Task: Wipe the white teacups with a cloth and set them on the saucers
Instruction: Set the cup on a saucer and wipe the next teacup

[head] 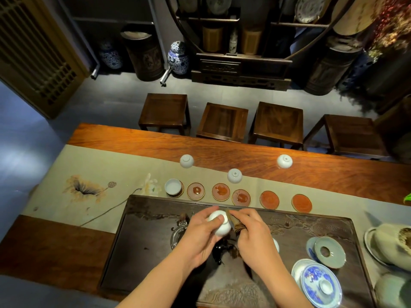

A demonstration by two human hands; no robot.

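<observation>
My left grip curls round a white teacup; my right grip, just beside it, pinches a brown cloth against the cup.

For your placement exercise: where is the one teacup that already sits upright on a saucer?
In the head view, the upright teacup sits on the leftmost saucer of the row, just beyond the dark tea tray and left of the empty saucers.

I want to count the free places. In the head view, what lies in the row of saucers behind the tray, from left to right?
Cup on the first saucer → five bare saucers: → → → →.
</observation>
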